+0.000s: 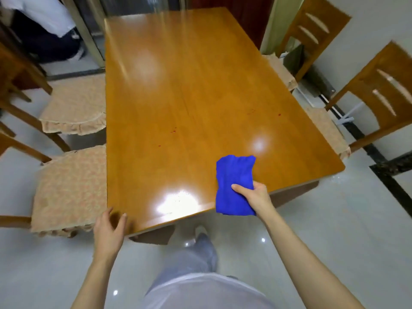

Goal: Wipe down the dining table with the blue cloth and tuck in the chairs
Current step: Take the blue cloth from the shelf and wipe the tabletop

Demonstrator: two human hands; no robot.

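The glossy wooden dining table (189, 90) fills the middle of the view, with a few small red specks on its top. My right hand (254, 195) grips a folded blue cloth (234, 181) above the table's near right edge, thumb on top of it. My left hand (110, 226) hovers at the near left corner with relaxed, spread fingers, holding nothing. Two cushioned chairs stand on the left, the nearer chair (69, 188) and the farther chair (73, 105). On the right stand two more, the nearer chair (379, 97) and the farther chair (312, 30), pulled out from the table.
Pale shiny floor tiles (334, 219) surround the table. Another person (44, 25) in dark trousers is at the far left behind a metal frame. A dark floor strip (383, 168) runs along the right. My own legs are below the near edge.
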